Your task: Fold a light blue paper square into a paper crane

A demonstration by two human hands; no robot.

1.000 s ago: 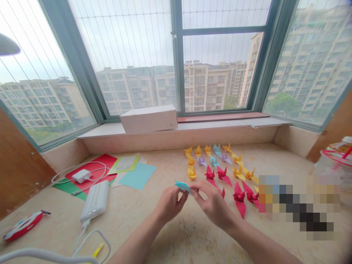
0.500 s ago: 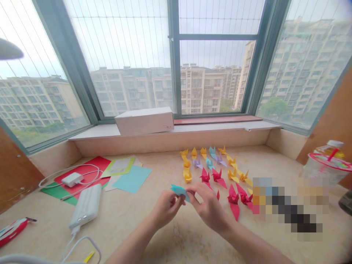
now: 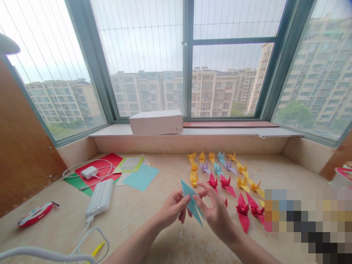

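Observation:
A folded light-blue origami paper (image 3: 191, 198), long and pointed with a split lower end, is held up between both hands above the counter. My left hand (image 3: 176, 207) pinches its left edge between thumb and fingers. On the other side, my right hand (image 3: 216, 211) grips the right edge, thumb in front and index finger raised near the top. Just beyond the hands stand several folded paper cranes: red ones (image 3: 243, 209) nearest, yellow ones (image 3: 194, 179) behind and to the right, with purple (image 3: 205, 167) and blue ones (image 3: 218, 169) among them.
At the left lie flat sheets of blue (image 3: 141, 178), red (image 3: 115, 160) and green paper, under a white charger (image 3: 90, 172) with its cable. A white power bank (image 3: 99, 198) and a red-and-white cutter (image 3: 35, 215) lie nearer. A white box (image 3: 156, 123) sits on the sill. Pixelated blur covers the lower right.
The blue paper has turned from a short, partly hidden shape to an upright slant showing its full length. My fingers have shifted along it. The whole view has swung left.

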